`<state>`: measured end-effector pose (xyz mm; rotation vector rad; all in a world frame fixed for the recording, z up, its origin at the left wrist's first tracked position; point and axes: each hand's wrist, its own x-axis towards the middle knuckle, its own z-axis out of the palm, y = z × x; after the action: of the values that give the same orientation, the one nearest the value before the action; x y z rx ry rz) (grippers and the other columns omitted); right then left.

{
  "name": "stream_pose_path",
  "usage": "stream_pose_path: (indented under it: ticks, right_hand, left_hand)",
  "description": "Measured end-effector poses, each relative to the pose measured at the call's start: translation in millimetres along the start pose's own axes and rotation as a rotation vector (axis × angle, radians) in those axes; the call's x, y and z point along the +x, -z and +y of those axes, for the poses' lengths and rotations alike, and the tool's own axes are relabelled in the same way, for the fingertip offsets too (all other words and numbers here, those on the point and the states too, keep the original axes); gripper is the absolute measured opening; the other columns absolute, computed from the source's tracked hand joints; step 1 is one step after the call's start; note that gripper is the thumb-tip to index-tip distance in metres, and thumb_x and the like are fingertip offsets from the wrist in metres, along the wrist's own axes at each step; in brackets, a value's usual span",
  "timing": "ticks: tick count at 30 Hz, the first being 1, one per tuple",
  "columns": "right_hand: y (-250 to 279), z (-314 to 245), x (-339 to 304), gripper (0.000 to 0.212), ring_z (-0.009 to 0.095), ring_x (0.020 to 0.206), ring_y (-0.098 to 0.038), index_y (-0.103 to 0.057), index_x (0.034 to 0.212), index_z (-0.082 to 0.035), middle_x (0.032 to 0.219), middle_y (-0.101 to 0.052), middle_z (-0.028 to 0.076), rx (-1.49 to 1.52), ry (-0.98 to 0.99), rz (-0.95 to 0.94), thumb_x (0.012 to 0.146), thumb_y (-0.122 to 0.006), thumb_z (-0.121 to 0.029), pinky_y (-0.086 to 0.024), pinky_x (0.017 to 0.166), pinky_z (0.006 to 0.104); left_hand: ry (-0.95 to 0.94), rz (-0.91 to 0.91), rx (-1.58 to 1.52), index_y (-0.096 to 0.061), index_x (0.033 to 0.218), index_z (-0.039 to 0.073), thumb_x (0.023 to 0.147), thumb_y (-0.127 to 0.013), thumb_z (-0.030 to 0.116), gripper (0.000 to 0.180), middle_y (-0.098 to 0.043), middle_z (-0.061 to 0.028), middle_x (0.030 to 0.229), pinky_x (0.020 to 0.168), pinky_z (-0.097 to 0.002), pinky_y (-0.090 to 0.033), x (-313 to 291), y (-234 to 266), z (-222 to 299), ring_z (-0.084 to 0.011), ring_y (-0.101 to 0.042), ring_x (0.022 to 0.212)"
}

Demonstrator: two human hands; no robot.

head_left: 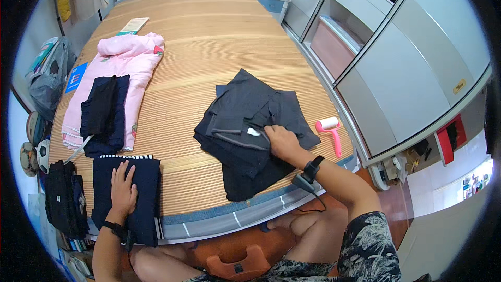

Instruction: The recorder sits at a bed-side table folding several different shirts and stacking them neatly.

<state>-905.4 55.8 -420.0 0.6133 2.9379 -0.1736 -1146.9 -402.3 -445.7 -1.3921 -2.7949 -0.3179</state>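
Note:
My left hand (124, 188) lies flat, fingers stretched, on a folded navy garment (148, 193) with a black-and-white striped edge at the bed's near left. Toward the right, my right hand (284, 143) has its fingers curled on the neckline of a dark shirt (240, 102). The shirt has grey trim and a white label at the neck, and it lies loosely heaped over other dark cloth (245, 180). My right thumb and part of the fingers are hidden. Each wrist wears a black band.
A pink-handled lint roller (330, 134) lies right of the shirt. On the left are a pink blanket (122, 57), dark clothes (104, 109) on it, and a black folded pile (65, 198). The slatted mat (203, 36) covers the bed. Sliding wardrobe doors (402, 83) stand along the right.

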Motion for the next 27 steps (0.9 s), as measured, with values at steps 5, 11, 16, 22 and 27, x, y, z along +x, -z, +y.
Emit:
stream_pose_path:
  ticks: [5, 11, 16, 22, 27]
  right_hand:
    - [72.7, 21.8, -1.4, 0.044, 0.04, 0.096, -0.061, -0.059, 0.113, -0.003, 0.103, -0.063, 0.024, 0.188, 0.064, 0.607, 0.069, -0.06, -0.001, -0.05, 0.081, 0.0437]
    - [199.5, 16.7, -64.3, 0.034, 0.029, 0.07, -0.063, -0.064, 0.101, 0.004, 0.078, -0.066, 0.018, 0.323, -0.045, 0.709, 0.068, -0.058, 0.001, -0.049, 0.068, 0.0353]
    - [229.6, 39.4, -62.7, 0.026, 0.014, 0.07, -0.059, -0.064, 0.099, 0.005, 0.076, -0.065, 0.004, 0.56, -0.134, 0.477, 0.083, -0.056, -0.014, -0.047, 0.067, 0.0318]
    - [253.3, 4.7, 29.5, 0.042, 0.028, 0.092, -0.063, -0.054, 0.121, 0.006, 0.102, -0.066, 0.018, 1.445, -0.24, 0.763, 0.093, -0.055, -0.026, -0.048, 0.086, 0.0361]
    - [206.1, 8.3, 50.7, 0.054, 0.022, 0.121, -0.048, -0.037, 0.136, 0.007, 0.135, -0.046, 0.018, 1.376, 0.128, 0.623, 0.092, -0.061, -0.012, -0.038, 0.106, 0.0334]
  left_hand:
    - [-0.024, 0.01, -0.014, -0.041, 0.138, 0.007, 0.081, -0.048, 0.011, 0.058, -0.032, -0.0164, 0.147, 0.117, -0.0493, -0.013, 3.0, -4.5, -0.9, -0.0335, -0.026, 0.139]
    - [0.006, 0.003, 0.012, -0.042, 0.137, 0.007, 0.082, -0.049, 0.013, 0.056, -0.033, -0.0166, 0.147, 0.116, -0.0496, -0.014, -1.1, -2.6, -3.0, -0.0339, -0.026, 0.138]
    - [-0.007, 0.03, 0.028, -0.043, 0.137, 0.007, 0.082, -0.05, 0.014, 0.056, -0.034, -0.017, 0.146, 0.116, -0.0502, -0.015, -6.1, -3.5, -9.1, -0.0343, -0.027, 0.138]
    - [-0.031, 0.012, -0.005, -0.042, 0.138, 0.006, 0.081, -0.051, 0.015, 0.058, -0.034, -0.0179, 0.146, 0.116, -0.0498, -0.014, 1.3, -3.5, 0.1, -0.0345, -0.029, 0.137]
    - [-0.025, 0.023, 0.005, -0.042, 0.138, 0.006, 0.081, -0.05, 0.014, 0.058, -0.034, -0.0171, 0.146, 0.116, -0.0497, -0.014, -4.4, -0.8, -1.2, -0.0342, -0.028, 0.137]
